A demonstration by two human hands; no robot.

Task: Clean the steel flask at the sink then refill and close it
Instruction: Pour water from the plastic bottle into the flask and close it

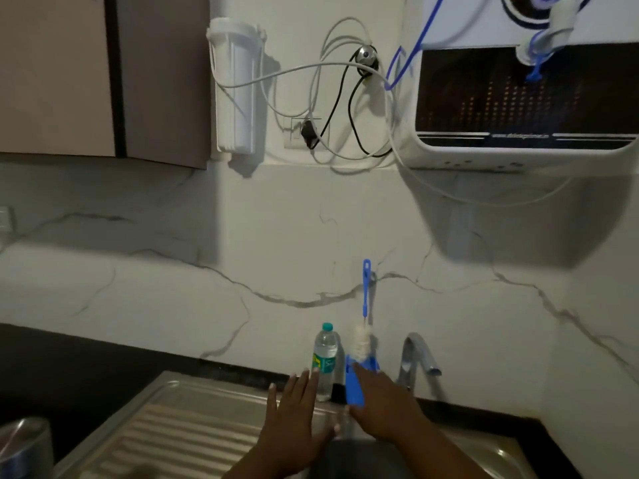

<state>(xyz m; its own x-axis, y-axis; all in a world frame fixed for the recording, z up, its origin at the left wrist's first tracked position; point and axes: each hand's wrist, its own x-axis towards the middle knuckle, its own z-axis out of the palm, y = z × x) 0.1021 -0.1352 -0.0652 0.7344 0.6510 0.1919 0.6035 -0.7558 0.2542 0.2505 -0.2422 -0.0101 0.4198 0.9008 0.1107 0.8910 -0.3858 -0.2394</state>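
Flask unseen near either hand; left hand [294,413] spread, right hand [380,406] touching blue holder [354,383], grip unclear; cleaning seemingly unstarted.

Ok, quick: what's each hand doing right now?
Left hand: open, fingers straight, holding nothing, beside the plastic water bottle.
Right hand: on the blue brush holder; its grip cannot be told.

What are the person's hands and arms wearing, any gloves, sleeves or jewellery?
Nothing that shows. Both the left hand and the right hand are bare, with no gloves. No rings, watch or bracelet can be made out, though the picture is dim. The forearms are bare down to the bottom edge of the view, so no sleeve appears. Fingernails look short and unpainted.
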